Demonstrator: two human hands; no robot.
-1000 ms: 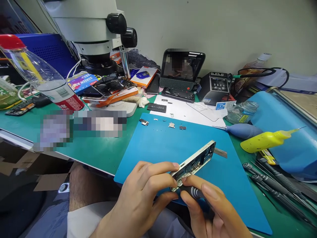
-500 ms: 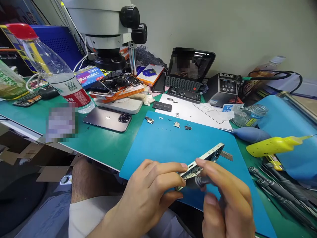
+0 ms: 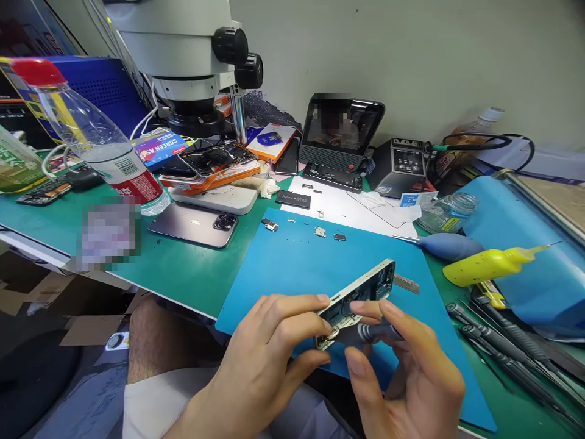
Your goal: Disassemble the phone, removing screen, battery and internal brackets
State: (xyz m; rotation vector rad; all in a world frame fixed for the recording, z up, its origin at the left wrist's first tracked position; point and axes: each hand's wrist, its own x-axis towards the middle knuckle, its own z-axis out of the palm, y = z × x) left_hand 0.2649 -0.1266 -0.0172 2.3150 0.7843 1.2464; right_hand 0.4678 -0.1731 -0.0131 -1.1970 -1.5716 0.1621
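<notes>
My left hand point(image 3: 269, 347) grips the near end of an opened phone housing point(image 3: 365, 283), which is tilted on edge above the blue mat point(image 3: 256, 274). The housing has a pale frame, and its dark inside faces right. My right hand point(image 3: 411, 366) holds a dark grey screwdriver point(image 3: 372, 332) between its fingers, with the thumb spread below the handle. The tool points into the lower end of the housing, by my left fingertips; its tip is hard to make out. Small phone parts, including a metal piece point(image 3: 320, 232), lie on the mat beyond.
A battery point(image 3: 293, 199) rests on white paper at the back. On the left are a closed phone point(image 3: 194, 224), a plastic bottle point(image 3: 123, 164) and a microscope point(image 3: 189, 79). Several screwdrivers point(image 3: 498, 347), a yellow squeeze bottle point(image 3: 484, 267) and a blue air blower point(image 3: 450, 246) lie right.
The phone housing has turned so more of its inside shows. My right index finger and thumb have spread apart around the screwdriver. The whole view has shifted slightly.
</notes>
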